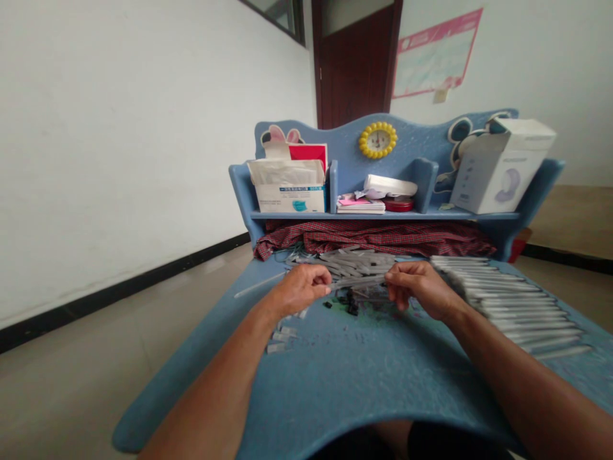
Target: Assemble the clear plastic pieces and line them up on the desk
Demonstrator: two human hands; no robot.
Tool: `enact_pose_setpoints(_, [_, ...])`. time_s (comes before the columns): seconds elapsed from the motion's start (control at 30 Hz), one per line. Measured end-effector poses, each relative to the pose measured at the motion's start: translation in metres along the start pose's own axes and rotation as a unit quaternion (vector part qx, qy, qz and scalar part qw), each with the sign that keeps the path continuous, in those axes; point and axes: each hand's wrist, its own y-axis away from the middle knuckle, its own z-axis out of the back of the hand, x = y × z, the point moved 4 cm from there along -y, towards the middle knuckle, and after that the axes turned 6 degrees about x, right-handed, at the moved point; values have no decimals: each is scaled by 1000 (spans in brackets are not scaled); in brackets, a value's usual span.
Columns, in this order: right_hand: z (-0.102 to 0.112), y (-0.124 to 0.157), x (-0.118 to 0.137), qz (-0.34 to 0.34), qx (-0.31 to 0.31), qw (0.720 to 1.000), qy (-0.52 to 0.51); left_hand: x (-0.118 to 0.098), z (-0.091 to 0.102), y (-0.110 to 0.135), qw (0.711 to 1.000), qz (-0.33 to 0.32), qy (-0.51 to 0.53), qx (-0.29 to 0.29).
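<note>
Blue desk: slim grey tube spans between hands, both pinching it (similar pile behind).

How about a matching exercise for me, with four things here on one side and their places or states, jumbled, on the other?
1. Left hand
2. Clock
3. Cloth
4. Row of rods

A. Red checked, below the shelf
B. Side by side, on the table's right
C. Pinching a thin grey rod
D. Yellow-rimmed, above the shelf

Pairs: 1-C, 2-D, 3-A, 4-B.
</note>
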Motion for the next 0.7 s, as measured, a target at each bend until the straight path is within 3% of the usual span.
enact_pose_setpoints(0.23, [4, 0, -6, -11, 51, 999, -6, -6, 8, 6, 986, 28, 164, -2])
enact_pose_setpoints(0.37, [-4, 0, -7, -13, 72, 997, 6, -6, 9, 7, 978, 38, 205, -8])
enact_pose_setpoints(0.7, [-17, 1, -4, 17, 28, 999, 28, -1, 9, 6, 963, 27, 267, -41])
